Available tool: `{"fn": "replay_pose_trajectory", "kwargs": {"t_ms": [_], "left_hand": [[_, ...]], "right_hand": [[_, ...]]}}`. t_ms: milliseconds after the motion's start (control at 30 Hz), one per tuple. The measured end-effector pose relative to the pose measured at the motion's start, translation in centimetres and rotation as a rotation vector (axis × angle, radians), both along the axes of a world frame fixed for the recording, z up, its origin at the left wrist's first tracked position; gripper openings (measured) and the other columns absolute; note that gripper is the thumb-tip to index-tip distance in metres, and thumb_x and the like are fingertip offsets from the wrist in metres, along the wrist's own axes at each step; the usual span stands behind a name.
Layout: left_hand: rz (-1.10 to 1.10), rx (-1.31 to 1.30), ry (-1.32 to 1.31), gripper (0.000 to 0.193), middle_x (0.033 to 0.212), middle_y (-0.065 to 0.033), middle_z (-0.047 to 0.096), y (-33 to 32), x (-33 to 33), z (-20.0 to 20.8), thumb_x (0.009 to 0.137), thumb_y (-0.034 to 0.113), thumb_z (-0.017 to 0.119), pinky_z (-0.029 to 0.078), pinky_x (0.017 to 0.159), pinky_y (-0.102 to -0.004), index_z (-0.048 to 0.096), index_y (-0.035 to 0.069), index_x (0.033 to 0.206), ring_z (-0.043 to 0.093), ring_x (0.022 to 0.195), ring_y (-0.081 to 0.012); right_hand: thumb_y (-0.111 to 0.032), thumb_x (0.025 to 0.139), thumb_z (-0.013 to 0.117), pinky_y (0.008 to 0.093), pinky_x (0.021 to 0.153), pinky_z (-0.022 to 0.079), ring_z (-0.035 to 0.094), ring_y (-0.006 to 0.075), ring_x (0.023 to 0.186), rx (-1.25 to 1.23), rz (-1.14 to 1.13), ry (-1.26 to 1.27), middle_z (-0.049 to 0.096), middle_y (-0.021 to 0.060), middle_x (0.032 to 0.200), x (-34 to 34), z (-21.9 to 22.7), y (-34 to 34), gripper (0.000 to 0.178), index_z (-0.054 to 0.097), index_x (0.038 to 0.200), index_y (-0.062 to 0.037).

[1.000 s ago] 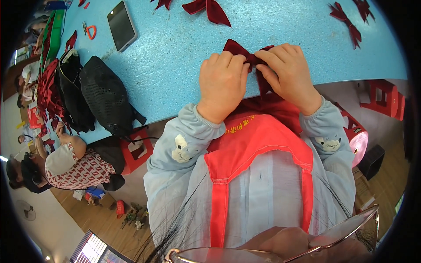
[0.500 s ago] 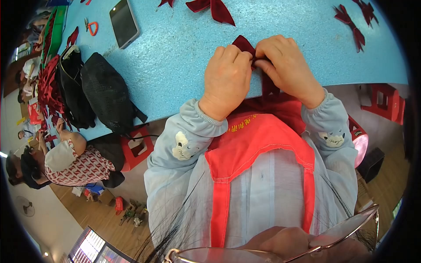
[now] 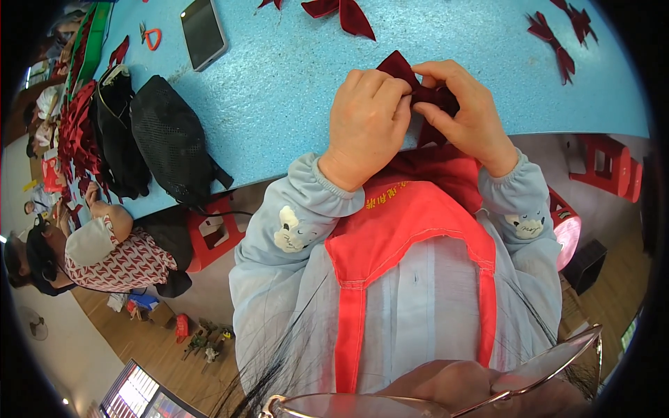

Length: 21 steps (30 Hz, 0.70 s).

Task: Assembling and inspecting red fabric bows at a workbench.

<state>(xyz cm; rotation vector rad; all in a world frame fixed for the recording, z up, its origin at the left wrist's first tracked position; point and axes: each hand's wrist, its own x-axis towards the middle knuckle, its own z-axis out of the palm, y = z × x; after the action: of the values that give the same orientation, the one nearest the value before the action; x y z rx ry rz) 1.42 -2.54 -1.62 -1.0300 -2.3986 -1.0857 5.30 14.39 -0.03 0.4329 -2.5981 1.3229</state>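
Note:
Both my hands hold a dark red velvet bow point(image 3: 426, 95) over the near edge of the blue table. My left hand point(image 3: 367, 115) pinches its left side near the middle, with the fingers curled and the thumb pressed in. The right-hand loop sits between the thumb and bent index finger of my right hand point(image 3: 465, 108). One tail points up and away, and another hangs toward my red apron point(image 3: 418, 216). The bow's centre is partly covered by my left fingers.
More dark red bows lie at the far edge point(image 3: 341, 14) and far right point(image 3: 554, 45). A phone point(image 3: 203, 35), red-handled snips point(image 3: 152, 39) and black bags point(image 3: 167, 132) are on the left. Beyond them, a person point(image 3: 115, 251) sits by heaped red ribbon point(image 3: 78, 136). Red stools point(image 3: 605, 166) stand right.
My right fingers have spread apart and moved slightly right, so the bow's right loop now shows between them. My left hand keeps its pinch on the bow.

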Motion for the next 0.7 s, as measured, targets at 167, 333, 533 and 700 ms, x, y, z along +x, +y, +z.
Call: {"fn": "replay_pose_trajectory", "kwargs": {"t_ms": [167, 333, 533, 700], "left_hand": [[-0.019, 0.072, 0.031, 0.016, 0.077, -0.0060, 0.055, -0.1, 0.0, 1.2, 0.068, 0.004, 0.064, 0.040, 0.064, -0.0353, 0.056, 0.006, 0.081, 0.052, 0.073, -0.0255], [-0.030, 0.050, 0.090, 0.017, 0.081, -0.0056, 0.059, -0.4, 0.6, 2.2, 0.069, 0.002, 0.065, 0.039, 0.067, -0.0339, 0.058, 0.006, 0.084, 0.055, 0.075, -0.0234], [-0.080, -0.172, 0.198, 0.017, 0.080, -0.0065, 0.059, -0.9, 0.4, 3.1, 0.072, 0.003, 0.064, 0.039, 0.068, -0.0339, 0.059, 0.006, 0.089, 0.056, 0.075, -0.0236], [-0.009, -0.113, -0.258, 0.008, 0.076, -0.0050, 0.058, -0.7, 0.8, 3.2, 0.083, 0.009, 0.058, 0.041, 0.066, -0.0327, 0.057, 0.004, 0.088, 0.055, 0.070, -0.0197]], "right_hand": [[-0.005, 0.078, 0.065, 0.0224, 0.075, 0.044, 0.054, 0.0104, 0.088, -0.353, -0.010, -0.267, 0.058, 0.0024, 0.098, 0.4, 0.3, 0.6, 0.032, 0.056, 0.109, -0.0014], [-0.005, 0.081, 0.063, 0.0221, 0.071, 0.045, 0.054, 0.0088, 0.082, -0.376, -0.030, -0.443, 0.060, 0.0011, 0.095, 0.8, 0.9, 0.7, 0.024, 0.058, 0.105, 0.0006], [-0.003, 0.078, 0.065, 0.0238, 0.065, 0.045, 0.056, 0.0105, 0.077, -0.241, -0.043, -0.190, 0.061, 0.0058, 0.085, 0.9, 1.0, -0.2, 0.022, 0.060, 0.098, 0.0013], [-0.001, 0.075, 0.066, 0.0248, 0.062, 0.045, 0.056, 0.0120, 0.075, 0.089, -0.101, 0.287, 0.060, 0.0090, 0.082, 0.9, 0.2, -1.2, 0.021, 0.060, 0.095, 0.0011]]}}
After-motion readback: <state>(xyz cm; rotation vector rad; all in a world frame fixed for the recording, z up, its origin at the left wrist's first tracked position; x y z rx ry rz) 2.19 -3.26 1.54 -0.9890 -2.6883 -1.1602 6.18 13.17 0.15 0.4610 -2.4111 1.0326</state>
